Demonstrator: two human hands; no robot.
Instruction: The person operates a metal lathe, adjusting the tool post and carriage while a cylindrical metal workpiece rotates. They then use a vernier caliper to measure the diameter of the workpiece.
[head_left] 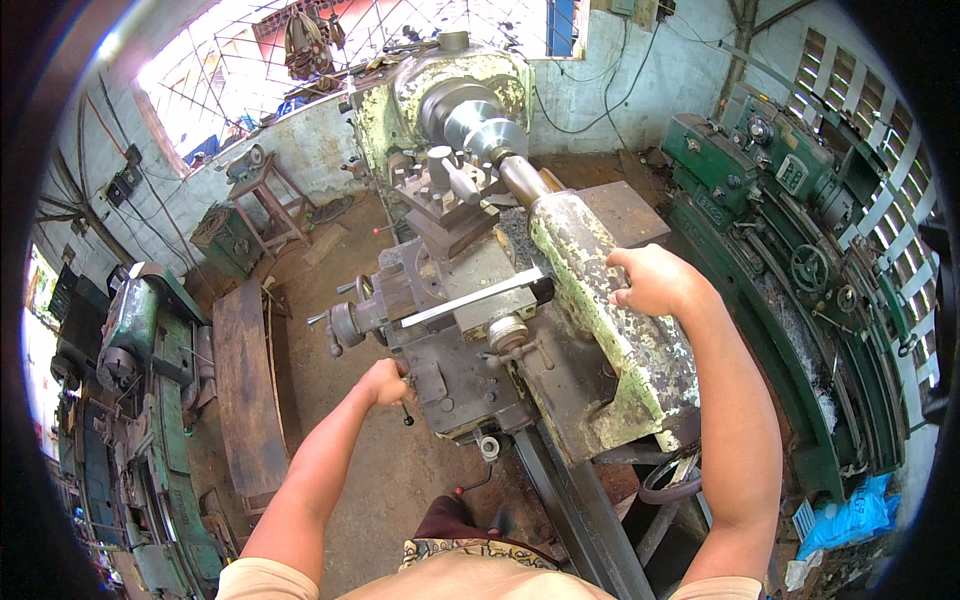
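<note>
A worn metal lathe fills the middle of the view. My left hand (385,383) is closed around a small lever (408,408) at the left side of its carriage (455,385); the lever's dark knob shows below the fingers. My right hand (655,280) rests on the tailstock (590,250), which has peeling pale green paint, with thumb and forefinger apart and the other fingers partly hidden. Beyond, a shiny round metal workpiece (483,128) sits between the chuck (450,105) and the tailstock quill (522,178). The tool post (445,185) stands close to the workpiece.
A green lathe (770,290) runs along the right wall, with a blue bag (850,515) at its near end. More machinery (145,330) and a wooden bench (245,385) stand at the left. The tailstock handwheel (672,482) sits beneath my right forearm.
</note>
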